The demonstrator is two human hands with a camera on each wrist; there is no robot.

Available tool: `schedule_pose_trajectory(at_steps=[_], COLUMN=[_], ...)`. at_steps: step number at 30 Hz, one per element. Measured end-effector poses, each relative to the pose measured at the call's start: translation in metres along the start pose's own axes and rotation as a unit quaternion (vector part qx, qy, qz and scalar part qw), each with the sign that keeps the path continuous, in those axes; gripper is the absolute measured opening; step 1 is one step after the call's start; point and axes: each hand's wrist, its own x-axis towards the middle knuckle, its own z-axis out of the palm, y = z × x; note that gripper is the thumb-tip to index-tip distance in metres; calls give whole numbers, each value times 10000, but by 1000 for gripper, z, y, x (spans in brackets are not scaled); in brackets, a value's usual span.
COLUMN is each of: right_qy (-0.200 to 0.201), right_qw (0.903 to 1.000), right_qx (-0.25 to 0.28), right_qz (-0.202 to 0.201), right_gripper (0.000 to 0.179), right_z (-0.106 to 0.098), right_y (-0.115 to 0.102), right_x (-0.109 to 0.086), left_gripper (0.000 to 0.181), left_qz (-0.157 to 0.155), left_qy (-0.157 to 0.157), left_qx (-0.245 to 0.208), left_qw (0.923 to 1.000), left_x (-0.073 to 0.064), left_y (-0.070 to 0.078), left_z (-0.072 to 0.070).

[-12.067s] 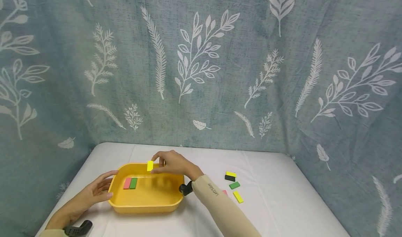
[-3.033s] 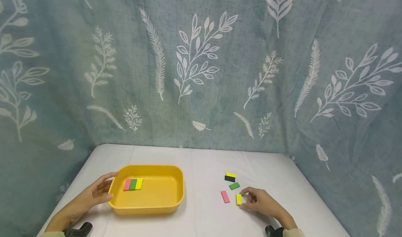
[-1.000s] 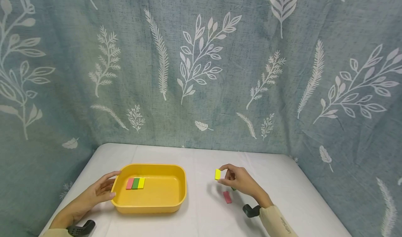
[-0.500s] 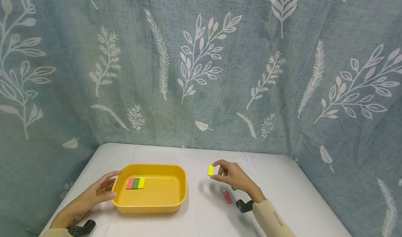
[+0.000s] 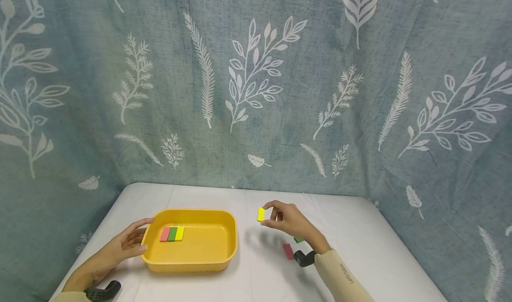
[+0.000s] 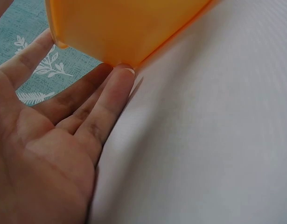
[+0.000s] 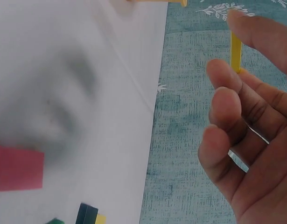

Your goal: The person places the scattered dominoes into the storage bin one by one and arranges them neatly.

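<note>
While relaxed left hand (image 5: 118, 248) touches yellow rectangular tray (image 5: 204, 248), right hand (image 5: 289, 218) pinches flat yellow block (image 5: 261, 214); white counter (image 5: 360, 248) separates tray from rightmost pink block (image 5: 288, 251).

Tray (image 5: 208, 244): yellow-orange, rectangular, rounded corners, open top, standing level. Held yellow tile (image 5: 261, 214): thin, rectangular, raised in the air right of the tray. Row of three flat inside the tray, toward its left end, side by side: pink tile (image 5: 165, 234), green tile (image 5: 172, 234), yellow tile (image 5: 179, 234). Loose, right of the tray: rose tile (image 5: 288, 251), flat; second green tile (image 5: 298, 239), partly hidden; black tile (image 7: 87, 214) beside another yellow tile (image 7: 101, 219), partly visible.
</note>
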Motion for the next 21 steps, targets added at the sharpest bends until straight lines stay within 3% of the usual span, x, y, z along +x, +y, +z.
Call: schedule_pose_trajectory(at_steps=[10,21], right_qy=[-144,-223], right_qw=[9998,9995], right_qx=[28,111], right_qz=[126,-206], right_gripper=[44,44], right_z=[7,17], right_y=[-10,-24], right_x=[13,35], left_gripper=[79,80], left_qz=[-2,-79], left_qy=[-22,22], left_qx=[-4,-5], left_qw=[10000,10000], left_x=[0,1], left_y=[1,-1], left_z=[-1,0])
